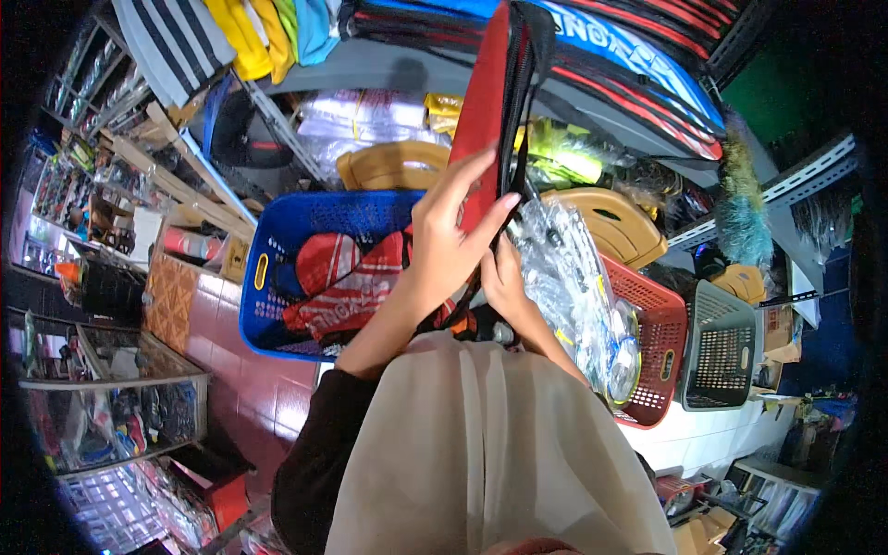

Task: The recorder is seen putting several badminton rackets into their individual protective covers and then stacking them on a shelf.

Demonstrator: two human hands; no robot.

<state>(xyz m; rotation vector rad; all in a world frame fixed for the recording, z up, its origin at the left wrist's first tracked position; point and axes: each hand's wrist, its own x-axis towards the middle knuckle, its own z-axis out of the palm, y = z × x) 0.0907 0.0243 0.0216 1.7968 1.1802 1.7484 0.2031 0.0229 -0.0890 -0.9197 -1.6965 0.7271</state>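
Upright in front of me stands a red and black zippered bag (483,102), seen nearly edge-on, which looks like a racket bag. My left hand (449,231) grips its lower part, fingers on the red face and thumb on the black zipper side. Lower down, my right hand (504,273) is closed at the bag's bottom end, around what appears to be a black strap; the fingers are partly hidden. Left of my hands a blue plastic basket (277,227) holds red bags with white print (347,282).
Clear plastic-wrapped goods (564,277) fill a red basket (661,333) at my right, beside a grey basket (721,342). Brown stools (615,217) stand behind. Ahead, a shelf carries blue, red and black bags (638,65). A glass display case (120,398) is at far left.
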